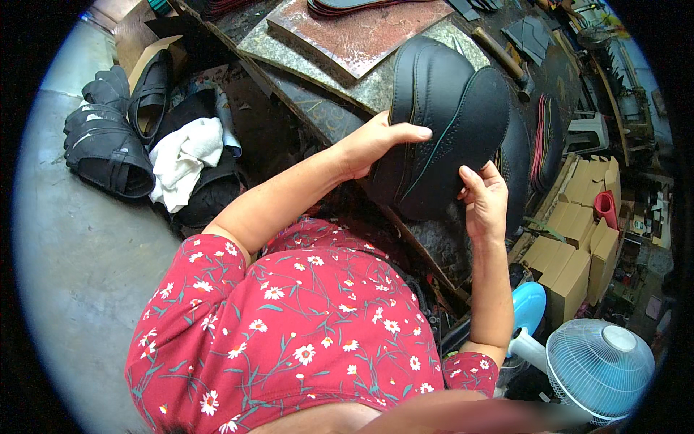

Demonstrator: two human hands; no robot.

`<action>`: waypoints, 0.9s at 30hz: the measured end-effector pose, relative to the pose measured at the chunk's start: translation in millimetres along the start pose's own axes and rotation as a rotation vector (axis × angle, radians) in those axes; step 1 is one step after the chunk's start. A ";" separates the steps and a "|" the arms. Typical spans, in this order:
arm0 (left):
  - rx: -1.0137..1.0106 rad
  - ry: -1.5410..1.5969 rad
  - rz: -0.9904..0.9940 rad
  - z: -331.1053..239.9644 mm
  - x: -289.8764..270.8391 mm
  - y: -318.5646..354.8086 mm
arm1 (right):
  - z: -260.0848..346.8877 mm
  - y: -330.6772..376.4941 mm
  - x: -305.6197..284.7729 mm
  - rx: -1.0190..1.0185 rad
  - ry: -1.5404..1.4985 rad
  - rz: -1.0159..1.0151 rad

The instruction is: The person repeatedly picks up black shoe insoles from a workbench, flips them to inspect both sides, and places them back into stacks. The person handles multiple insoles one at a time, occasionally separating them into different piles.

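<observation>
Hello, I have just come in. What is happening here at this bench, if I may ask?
A person is holding black, sole-shaped pieces over the edge of a cluttered workbench. The left hand grips them from the left, thumb on top; the right hand is at their lower right edge, its grip unclear. Beyond them lies a hammer.

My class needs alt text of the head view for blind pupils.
A person's left hand holds overlapping curved black pieces over a cluttered workbench, the right hand at their lower edge. Black footwear lies at left; cardboard boxes and a fan at right.
</observation>
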State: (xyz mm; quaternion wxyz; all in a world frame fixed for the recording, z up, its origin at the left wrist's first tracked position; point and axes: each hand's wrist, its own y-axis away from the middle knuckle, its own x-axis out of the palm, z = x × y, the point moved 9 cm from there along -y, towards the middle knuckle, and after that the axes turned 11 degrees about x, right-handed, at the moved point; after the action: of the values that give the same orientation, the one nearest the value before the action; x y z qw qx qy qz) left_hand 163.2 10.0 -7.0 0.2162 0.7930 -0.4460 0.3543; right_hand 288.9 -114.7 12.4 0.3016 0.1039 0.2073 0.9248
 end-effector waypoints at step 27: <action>0.039 -0.039 -0.025 -5.5 -2.1 -1.5 | 9.1 -3.1 -4.4 -0.108 -0.250 0.041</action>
State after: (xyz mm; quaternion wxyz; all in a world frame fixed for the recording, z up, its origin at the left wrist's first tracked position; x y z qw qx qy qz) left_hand 161.7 15.6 -5.0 0.1964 0.8094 -0.4332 0.3445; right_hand 296.9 -112.2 18.9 0.3114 0.2059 0.1158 0.9204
